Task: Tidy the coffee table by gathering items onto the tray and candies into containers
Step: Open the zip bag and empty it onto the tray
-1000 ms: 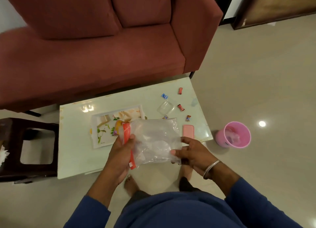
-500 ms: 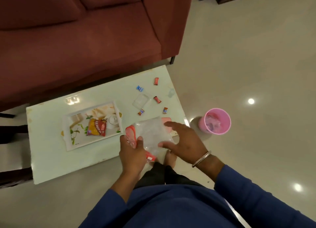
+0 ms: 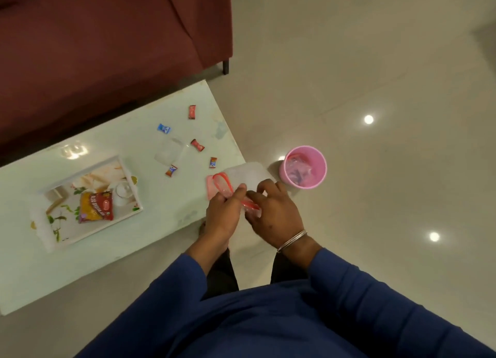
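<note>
Both hands are pinching a clear zip bag (image 3: 243,179) by its red seal over the coffee table's (image 3: 150,223) right corner; the left hand (image 3: 224,214) is gripping one side and the right hand (image 3: 273,212) the other; five wrapped candies (image 3: 197,145) are lying loose on the table; a snack packet (image 3: 96,206) is sitting in the floral tray (image 3: 48,239); a pink bin (image 3: 303,171) is standing on the floor beside the table.

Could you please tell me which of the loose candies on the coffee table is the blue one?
The blue candy lies toward the sofa side, left of the farthest red candy. The other four wrappers are red or mostly red.
</note>
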